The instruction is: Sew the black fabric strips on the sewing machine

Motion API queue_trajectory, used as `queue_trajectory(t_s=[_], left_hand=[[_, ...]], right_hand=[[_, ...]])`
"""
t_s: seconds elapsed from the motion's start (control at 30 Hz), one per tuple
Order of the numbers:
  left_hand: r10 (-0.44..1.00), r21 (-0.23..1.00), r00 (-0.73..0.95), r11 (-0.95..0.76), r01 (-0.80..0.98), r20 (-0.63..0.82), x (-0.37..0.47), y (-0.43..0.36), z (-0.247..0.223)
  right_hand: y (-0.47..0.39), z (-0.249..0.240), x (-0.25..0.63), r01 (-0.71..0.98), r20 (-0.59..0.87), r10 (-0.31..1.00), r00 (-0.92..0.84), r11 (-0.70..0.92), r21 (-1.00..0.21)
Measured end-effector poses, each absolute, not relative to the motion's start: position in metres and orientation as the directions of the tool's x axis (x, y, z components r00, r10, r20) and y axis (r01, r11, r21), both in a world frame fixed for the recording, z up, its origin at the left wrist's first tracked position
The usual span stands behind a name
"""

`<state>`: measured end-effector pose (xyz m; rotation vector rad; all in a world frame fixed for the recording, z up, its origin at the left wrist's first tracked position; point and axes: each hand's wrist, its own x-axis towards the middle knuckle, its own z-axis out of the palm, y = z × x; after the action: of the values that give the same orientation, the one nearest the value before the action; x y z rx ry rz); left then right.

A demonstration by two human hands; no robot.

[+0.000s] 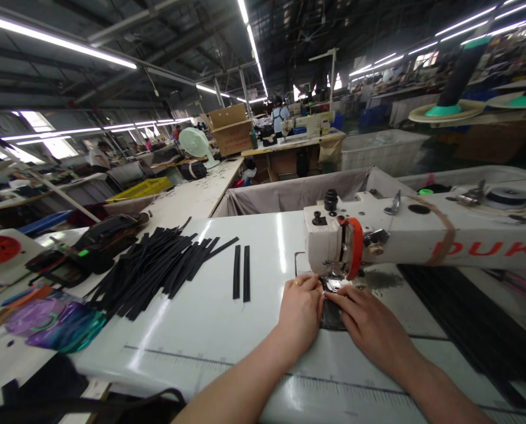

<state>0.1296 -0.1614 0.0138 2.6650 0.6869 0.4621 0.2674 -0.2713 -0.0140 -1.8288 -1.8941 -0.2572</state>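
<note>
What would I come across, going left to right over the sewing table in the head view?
Pile of black strips → two black strips lying apart → left hand → right hand → long black pieces.

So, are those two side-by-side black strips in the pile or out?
Out: the two strips lie beside the pile, with bare table between.

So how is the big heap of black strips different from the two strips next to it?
The heap has lots of strips, but the pair has only two. Strips in the heap overlap each other, while those in the pair lie side by side with a gap between. The heap looks messy and slanted; the pair looks neat and nearly parallel. Both are made of thin, black strips.
</note>
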Motion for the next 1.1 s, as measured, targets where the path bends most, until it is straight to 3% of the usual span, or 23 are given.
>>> queue_trajectory(t_s=[0.4,0.77,0.9,1.1], left_hand=[[0.501,0.35,0.833,-0.843,0.409,0.233,0.132,-0.161,0.009],[0.384,0.229,0.871,-0.918,0.324,0.306,0.136,-0.156,0.007],[0.409,0.305,0.848,-0.9,0.313,0.337,0.132,-0.156,0.002],[0.55,0.563,0.726,-0.781,0.271,0.412,0.132,-0.144,-0.004]], right_hand=[[-0.272,-0.013,0.267,0.965,0.475,0.879,0.036,0.093,-0.245],[-0.272,-0.014,0.266,0.961,0.455,0.889,0.043,0.088,-0.264],[-0.273,-0.013,0.266,0.957,0.466,0.883,0.055,0.087,-0.278],[-0.271,-0.015,0.268,0.961,0.494,0.868,0.045,0.098,-0.259]])
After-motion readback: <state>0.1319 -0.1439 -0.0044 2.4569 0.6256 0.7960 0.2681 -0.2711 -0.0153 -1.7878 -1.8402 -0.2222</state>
